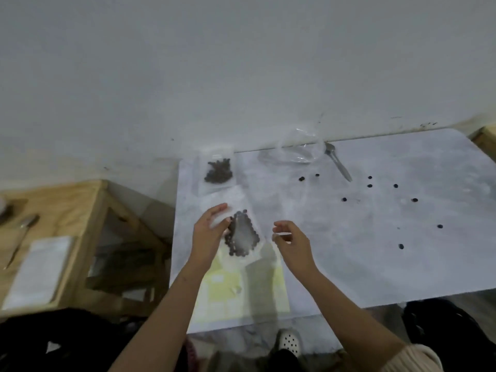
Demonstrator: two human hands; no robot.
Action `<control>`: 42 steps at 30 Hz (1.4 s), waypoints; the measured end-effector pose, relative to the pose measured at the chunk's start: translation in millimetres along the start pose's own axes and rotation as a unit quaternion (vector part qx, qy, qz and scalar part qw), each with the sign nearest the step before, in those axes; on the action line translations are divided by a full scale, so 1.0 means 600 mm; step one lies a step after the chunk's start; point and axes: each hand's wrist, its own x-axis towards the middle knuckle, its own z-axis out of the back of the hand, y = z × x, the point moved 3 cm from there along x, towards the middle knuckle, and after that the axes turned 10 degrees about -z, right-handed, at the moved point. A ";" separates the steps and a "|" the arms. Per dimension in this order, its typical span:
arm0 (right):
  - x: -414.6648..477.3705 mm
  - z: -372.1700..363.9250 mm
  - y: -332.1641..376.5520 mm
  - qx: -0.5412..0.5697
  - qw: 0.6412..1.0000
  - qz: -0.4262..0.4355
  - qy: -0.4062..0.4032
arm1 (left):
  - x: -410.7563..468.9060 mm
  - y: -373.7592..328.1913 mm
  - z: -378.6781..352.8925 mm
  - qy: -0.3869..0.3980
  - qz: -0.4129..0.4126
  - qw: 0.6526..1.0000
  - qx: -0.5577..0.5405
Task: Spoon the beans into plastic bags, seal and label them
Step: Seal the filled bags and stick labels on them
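Filled bag [243, 237]: near the left edge of the tabletop [349, 251], about midway along it, beans ringed round a pale centre. Whether its mouth is sealed: cannot tell, frame blurred.

Left hand [209, 234]: grip on the bag's left side, thumb over the plastic, fingers nearly straight behind it. Looks like a light pinch on one edge only.

Right hand [292, 240]: just beside the bag, apart from it, fingers loosely curled, thumb and forefinger close. Whether this grip has something small in it: cannot tell.

Risks, judged:
- One-edge hold; if the mouth is open and the bag tips, beans run out toward the left edge and onto the floor
- Loose beans [369, 185] already lie scattered over the right half; a sweeping forearm would roll them off
- Beans caught in the seal strip would stop it closing
- Second bag [218, 171] at the far left corner sits close to the edge; a nudge could drop it
- Yellow sheet [236, 291] at the near edge lies under the forearms and could drag

Bowl [290, 154] and spoon [338, 163] at the far edge, well apart
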 end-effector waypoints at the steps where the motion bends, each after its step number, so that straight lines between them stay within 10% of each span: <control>1: -0.016 -0.022 -0.011 -0.031 0.999 0.005 0.012 | -0.013 0.002 0.034 -0.017 0.002 1.000 0.004; 14: -0.130 -0.137 -0.097 -0.214 0.976 0.040 0.014 | -0.149 0.076 0.237 -0.112 0.050 0.992 -0.010; 42: -0.113 -0.151 -0.090 -0.273 0.954 0.074 0.097 | -0.161 0.094 0.208 -0.039 0.038 0.998 -0.021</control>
